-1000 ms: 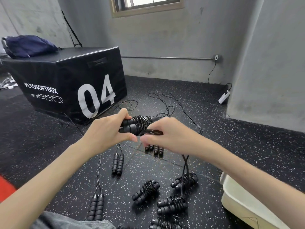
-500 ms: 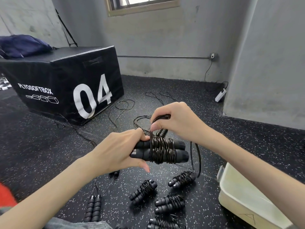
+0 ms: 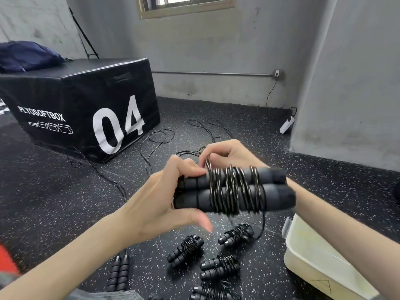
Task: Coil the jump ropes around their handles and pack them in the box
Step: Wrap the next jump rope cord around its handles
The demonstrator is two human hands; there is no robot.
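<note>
Two handles (image 3: 233, 189), wound with more rope than a second before, were raised above the box (image 3: 320, 263). Left hand (image 3: 155, 200) gripped their end; right hand (image 3: 229, 154) pinched the rope's tail (image 3: 263, 226), nearly finished.

Bare forearms (image 3: 86, 245), no sleeves; grey trouser fabric (image 3: 104, 295) below.
</note>
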